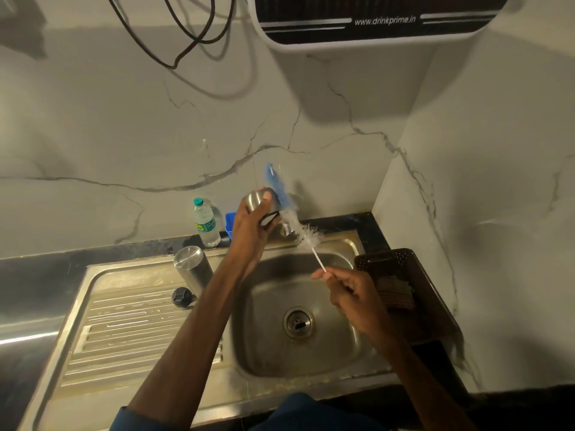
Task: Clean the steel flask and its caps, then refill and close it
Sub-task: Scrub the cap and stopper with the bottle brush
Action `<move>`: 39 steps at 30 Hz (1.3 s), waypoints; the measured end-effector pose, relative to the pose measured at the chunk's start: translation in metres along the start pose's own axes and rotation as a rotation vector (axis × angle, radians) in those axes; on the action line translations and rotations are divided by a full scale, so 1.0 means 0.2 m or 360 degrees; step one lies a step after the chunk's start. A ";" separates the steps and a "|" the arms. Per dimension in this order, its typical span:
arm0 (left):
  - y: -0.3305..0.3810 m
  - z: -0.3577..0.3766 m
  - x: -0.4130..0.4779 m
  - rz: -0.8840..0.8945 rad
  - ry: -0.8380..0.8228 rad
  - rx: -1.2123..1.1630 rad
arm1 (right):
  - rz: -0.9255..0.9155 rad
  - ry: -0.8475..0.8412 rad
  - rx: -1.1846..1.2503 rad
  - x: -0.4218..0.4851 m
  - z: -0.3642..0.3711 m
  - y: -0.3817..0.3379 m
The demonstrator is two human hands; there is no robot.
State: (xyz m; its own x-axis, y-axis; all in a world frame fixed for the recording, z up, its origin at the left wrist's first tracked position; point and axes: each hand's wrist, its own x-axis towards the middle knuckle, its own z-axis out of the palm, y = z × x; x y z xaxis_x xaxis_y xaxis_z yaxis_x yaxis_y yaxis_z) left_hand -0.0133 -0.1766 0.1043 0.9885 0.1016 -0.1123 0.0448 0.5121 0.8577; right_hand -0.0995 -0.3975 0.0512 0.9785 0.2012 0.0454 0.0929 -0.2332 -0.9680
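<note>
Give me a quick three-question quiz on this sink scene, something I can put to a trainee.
1. True or false: the left hand holds the steel cap.
2. Multiple choice: the black cap lies A) in the left hand, B) on the drainboard beside the steel flask, C) on top of the steel flask.
3. Fill in: the fingers of the right hand grip the thin white handle of a bottle ____.

Key: 1 true; 2 B; 3 brush.
</note>
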 end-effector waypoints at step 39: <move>-0.03 0.00 -0.04 -0.0094 -0.0070 0.0142 | 0.0038 -0.0004 0.0051 0.03 0.00 0.01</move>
State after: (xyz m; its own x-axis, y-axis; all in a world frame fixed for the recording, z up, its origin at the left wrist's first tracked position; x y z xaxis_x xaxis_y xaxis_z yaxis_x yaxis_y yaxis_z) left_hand -0.0221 -0.1807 0.1008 0.9890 0.0350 -0.1439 0.1142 0.4381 0.8916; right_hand -0.0944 -0.3959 0.0497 0.9799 0.1985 0.0213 0.0632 -0.2074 -0.9762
